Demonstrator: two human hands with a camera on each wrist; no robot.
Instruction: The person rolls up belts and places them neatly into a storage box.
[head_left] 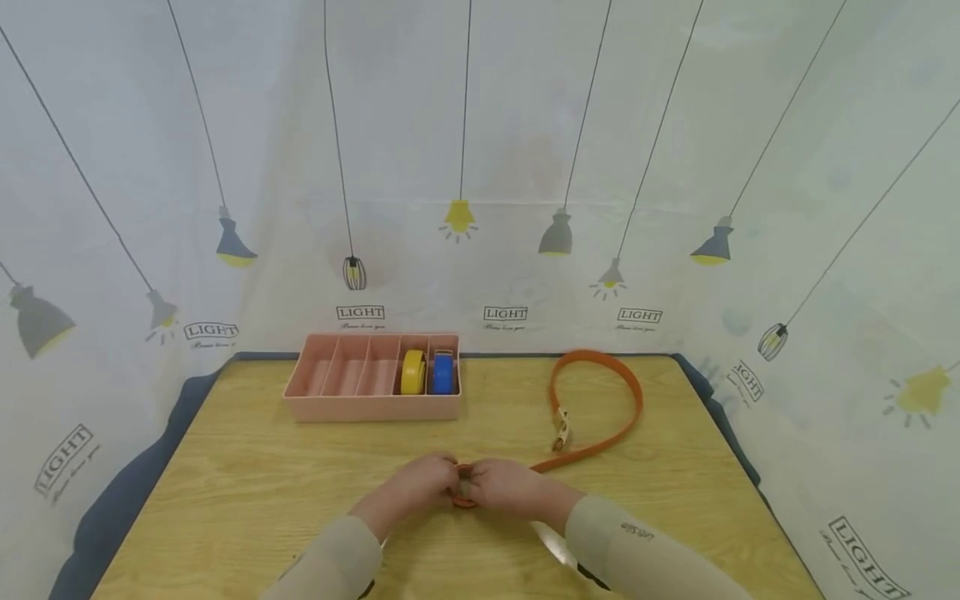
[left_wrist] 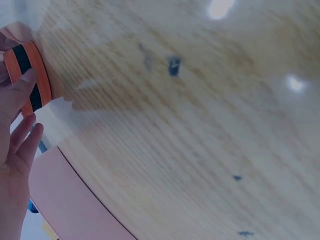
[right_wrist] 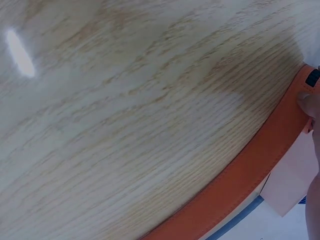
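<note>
An orange belt lies partly across the right side of the table, its gold-coloured buckle within the wide loop. The other end is bent into a small coil between both hands. My left hand pinches that coil, its thumb lying across a black strip on the orange band. My right hand holds the coil from the other side, thumb on the orange belt near a ridged black strip. Some fingers are hidden in the head view.
A pink divided tray stands at the back left. It holds a rolled yellow belt and a rolled blue belt in its right compartments. The wooden table is bordered by a white curtain printed with lamps.
</note>
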